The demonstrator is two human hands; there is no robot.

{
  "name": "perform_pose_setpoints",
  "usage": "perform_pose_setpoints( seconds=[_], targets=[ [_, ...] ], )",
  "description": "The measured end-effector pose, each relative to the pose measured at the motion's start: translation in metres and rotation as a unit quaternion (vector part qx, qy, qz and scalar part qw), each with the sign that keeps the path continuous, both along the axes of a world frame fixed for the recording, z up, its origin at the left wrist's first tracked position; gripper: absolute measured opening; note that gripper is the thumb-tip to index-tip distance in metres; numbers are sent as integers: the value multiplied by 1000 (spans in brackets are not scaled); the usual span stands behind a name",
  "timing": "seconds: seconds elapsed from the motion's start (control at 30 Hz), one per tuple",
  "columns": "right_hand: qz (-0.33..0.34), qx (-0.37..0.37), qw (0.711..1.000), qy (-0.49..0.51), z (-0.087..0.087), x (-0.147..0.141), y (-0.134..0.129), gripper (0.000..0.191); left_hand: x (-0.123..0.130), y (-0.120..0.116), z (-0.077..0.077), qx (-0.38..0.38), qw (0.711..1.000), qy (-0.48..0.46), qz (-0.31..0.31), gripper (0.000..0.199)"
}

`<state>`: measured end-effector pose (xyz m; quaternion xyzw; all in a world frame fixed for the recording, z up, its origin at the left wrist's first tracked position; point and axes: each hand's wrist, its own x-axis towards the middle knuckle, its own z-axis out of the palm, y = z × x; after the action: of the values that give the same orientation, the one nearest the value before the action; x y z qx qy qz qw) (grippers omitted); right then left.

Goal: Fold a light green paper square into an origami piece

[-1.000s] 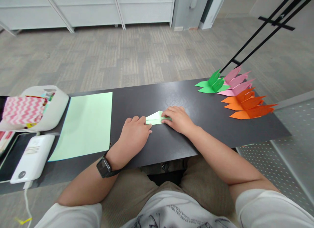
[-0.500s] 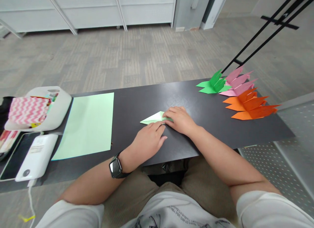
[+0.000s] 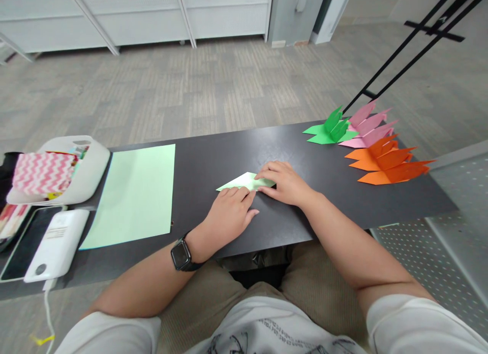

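A narrow, pointed folded piece of light green paper (image 3: 244, 180) lies on the dark table in front of me. Across its near edge my left hand (image 3: 231, 214) rests flat, fingertips pressing down on the paper and thumb held apart. My right hand (image 3: 285, 184) grips the right part of the paper, with the fingers over its far side and the thumb at its near edge. Both hands cover parts of the fold. To the left lies a stack of flat light green sheets (image 3: 131, 194).
Green (image 3: 331, 128), pink (image 3: 368, 128) and orange folded paper pieces (image 3: 385, 161) stand at the table's right end. On the left are a white basket (image 3: 97, 163) holding a pink zigzag item, a white power bank (image 3: 57, 245) with a cable, and a dark-screened device (image 3: 26, 242).
My right hand has slid slightly right along the folded paper, uncovering more of its right end. My left hand has stayed almost in place, its fingers still on the near edge.
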<state>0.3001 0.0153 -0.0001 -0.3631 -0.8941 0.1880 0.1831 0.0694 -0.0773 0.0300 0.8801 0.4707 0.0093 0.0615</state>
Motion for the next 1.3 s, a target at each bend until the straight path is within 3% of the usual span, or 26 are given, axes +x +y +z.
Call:
perform_pose_setpoints(
  seconds=[0.13,0.33,0.47,0.67,0.87,1.07,1.3],
  targets=[
    [-28,5,999,24,0,-2,7,27,3,-2,-5,36,999,-6,-2,48],
    [1,29,1000,-5,-6,-5,12,44,-6,7,-11,48,997,-62,5,34],
    [5,50,999,0,-5,-2,10,39,-19,21,-12,60,993,-93,40,27],
    [70,43,997,-1,-5,-7,6,44,-30,37,-15,94,985,-100,102,31],
    [86,60,994,20,-5,-11,4,37,-35,49,-26,94,984,-122,89,29],
    [75,70,994,22,-16,-8,10,28,-34,60,-36,81,987,-119,68,28],
    [71,86,993,33,-17,-10,11,19,-29,56,-33,63,986,-141,59,29]
  ],
)
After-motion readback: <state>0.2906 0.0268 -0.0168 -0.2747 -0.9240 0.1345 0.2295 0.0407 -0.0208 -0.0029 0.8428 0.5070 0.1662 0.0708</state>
